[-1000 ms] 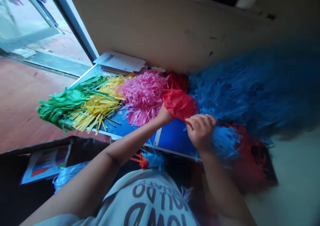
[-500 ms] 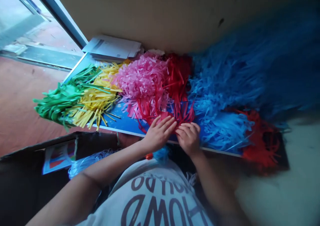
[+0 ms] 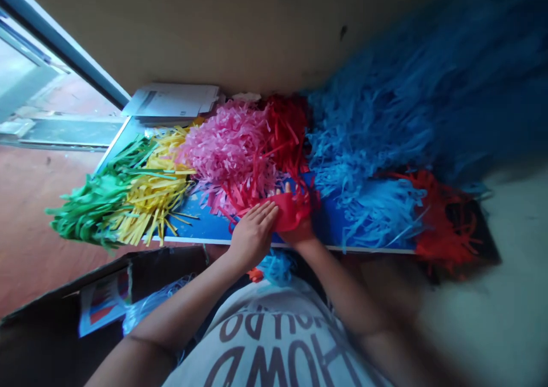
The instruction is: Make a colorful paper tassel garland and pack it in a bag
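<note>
A blue board (image 3: 205,227) with a white edge lies under rows of cut tissue-paper fringe: green (image 3: 92,213), yellow (image 3: 149,204), pink (image 3: 226,147), red (image 3: 285,136) and blue (image 3: 377,119), with more red fringe (image 3: 445,221) at the far end. My left hand (image 3: 253,236) lies flat on a red tissue sheet (image 3: 291,211), fingers slightly apart. Behind that sheet my right hand (image 3: 297,232) holds it, mostly hidden, with fingertips showing above its top edge.
A stack of white papers (image 3: 171,100) stands beyond the board against a beige wall (image 3: 192,33). A dark cardboard box (image 3: 55,341) with a printed sheet sits below left. Reddish floor (image 3: 43,198) and a glass door frame (image 3: 55,44) lie left.
The red sheet has moved from above the board's middle down to its near edge. Both hands have come together on it, and the view has turned slightly.
</note>
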{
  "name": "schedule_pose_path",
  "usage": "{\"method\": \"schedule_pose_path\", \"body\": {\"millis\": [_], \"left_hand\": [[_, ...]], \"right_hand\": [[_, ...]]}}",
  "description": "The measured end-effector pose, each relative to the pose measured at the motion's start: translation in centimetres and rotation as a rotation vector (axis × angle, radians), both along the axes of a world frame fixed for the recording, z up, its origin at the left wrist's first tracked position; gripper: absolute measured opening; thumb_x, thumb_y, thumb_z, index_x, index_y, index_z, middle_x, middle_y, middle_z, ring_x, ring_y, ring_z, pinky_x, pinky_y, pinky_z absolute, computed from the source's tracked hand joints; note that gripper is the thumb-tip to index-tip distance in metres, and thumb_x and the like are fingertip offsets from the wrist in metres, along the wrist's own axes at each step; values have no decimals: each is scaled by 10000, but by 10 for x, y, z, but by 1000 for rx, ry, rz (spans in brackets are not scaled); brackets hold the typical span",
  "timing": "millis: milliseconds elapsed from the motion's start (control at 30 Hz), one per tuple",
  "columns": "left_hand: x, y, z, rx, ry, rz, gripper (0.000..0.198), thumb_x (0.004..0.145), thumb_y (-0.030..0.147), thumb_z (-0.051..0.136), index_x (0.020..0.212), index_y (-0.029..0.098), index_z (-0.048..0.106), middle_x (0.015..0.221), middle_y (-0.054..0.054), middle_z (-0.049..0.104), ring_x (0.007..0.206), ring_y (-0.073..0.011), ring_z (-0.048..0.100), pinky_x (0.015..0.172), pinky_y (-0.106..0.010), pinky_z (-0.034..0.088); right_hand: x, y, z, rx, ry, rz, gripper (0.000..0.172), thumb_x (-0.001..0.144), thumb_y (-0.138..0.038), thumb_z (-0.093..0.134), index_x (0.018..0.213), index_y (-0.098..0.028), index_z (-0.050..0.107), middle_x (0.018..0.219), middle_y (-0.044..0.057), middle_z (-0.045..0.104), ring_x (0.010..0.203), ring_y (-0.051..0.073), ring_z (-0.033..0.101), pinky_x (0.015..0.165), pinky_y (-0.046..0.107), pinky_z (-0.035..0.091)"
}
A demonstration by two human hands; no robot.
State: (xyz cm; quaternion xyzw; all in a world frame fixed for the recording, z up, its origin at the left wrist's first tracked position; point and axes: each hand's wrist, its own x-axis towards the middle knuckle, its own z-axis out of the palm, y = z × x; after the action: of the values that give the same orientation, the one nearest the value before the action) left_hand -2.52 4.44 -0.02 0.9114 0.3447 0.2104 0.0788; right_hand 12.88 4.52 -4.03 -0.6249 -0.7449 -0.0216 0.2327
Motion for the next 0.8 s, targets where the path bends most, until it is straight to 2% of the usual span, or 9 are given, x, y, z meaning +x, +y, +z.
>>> {"method": "schedule_pose_path", "body": {"millis": [133, 233, 267, 333, 400, 467, 533, 633, 800], "left_hand": [[13, -1, -26, -73, 104, -50, 473, 927, 123, 454, 1382, 109, 584, 1423, -146, 605, 1348, -273, 566, 1122, -458, 497], [28, -3, -41, -156, 208, -88, 475, 931, 140, 487, 1395, 114, 585, 1480, -144, 548, 1406, -299, 500, 1154, -476, 455], [32, -4, -43, -171, 237, -86, 470, 940, 152, 492, 1400, 117, 584, 1496, -143, 528, 1420, -308, 480, 1156, -481, 447], [37, -5, -45, -177, 274, -67, 461, 958, 171, 487, 1408, 125, 580, 1514, -136, 507, 1434, -314, 460, 1147, -478, 450], [39, -6, -45, -167, 290, -57, 449, 968, 196, 496, 1403, 131, 587, 1520, -132, 501, 1441, -308, 453, 1142, -465, 452], [39, -7, -44, -154, 298, -67, 443, 971, 239, 518, 1395, 136, 595, 1521, -131, 501, 1445, -304, 448, 1155, -463, 435], [38, -8, -44, -141, 297, -68, 443, 978, 254, 512, 1400, 147, 589, 1524, -120, 500, 1446, -298, 447, 1170, -466, 415], [39, -9, -44, -148, 278, -61, 443, 979, 212, 482, 1407, 154, 579, 1522, -105, 507, 1439, -282, 459, 1168, -467, 412], [34, 2, -37, -245, 186, -102, 422, 936, 165, 497, 1336, 144, 631, 1436, -130, 598, 1391, -273, 519, 1183, -504, 377]], "right_hand": [[93, -51, 10, -173, -174, -147, 489, 885, -285, 661, 1334, -93, 636, 1420, 250, 569, 1248, 409, 579, 1059, 579, 434], [152, -105, 37, -242, -136, -123, 258, 959, -328, 561, 1030, -174, 756, 1016, 135, 763, 878, 277, 707, 798, 383, 546], [158, -116, 46, -166, -107, -240, 262, 973, -349, 551, 940, -189, 756, 909, 109, 763, 794, 254, 699, 732, 359, 535], [145, -124, 57, 65, -44, -422, 258, 978, -353, 563, 860, -189, 723, 826, 102, 739, 765, 240, 680, 714, 351, 515], [110, -113, 56, 80, 45, -133, 216, 989, -333, 549, 999, -186, 708, 983, 109, 753, 941, 235, 687, 855, 360, 519], [77, -90, 47, -70, 30, 237, 401, 1009, -418, 497, 1295, -160, 608, 1284, 136, 686, 1191, 256, 624, 1083, 452, 421], [61, -68, 35, -128, -16, 184, 477, 1031, -438, 427, 1395, -147, 531, 1378, 153, 631, 1293, 296, 560, 1154, 556, 300], [68, -56, 23, -13, -15, -128, 440, 1009, -426, 489, 1347, -157, 574, 1322, 175, 662, 1308, 341, 538, 1124, 580, 286], [83, -59, 9, -115, 143, 217, 245, 943, -285, 602, 1169, -210, 662, 1163, 91, 745, 1120, 246, 665, 1086, 473, 340]]}}
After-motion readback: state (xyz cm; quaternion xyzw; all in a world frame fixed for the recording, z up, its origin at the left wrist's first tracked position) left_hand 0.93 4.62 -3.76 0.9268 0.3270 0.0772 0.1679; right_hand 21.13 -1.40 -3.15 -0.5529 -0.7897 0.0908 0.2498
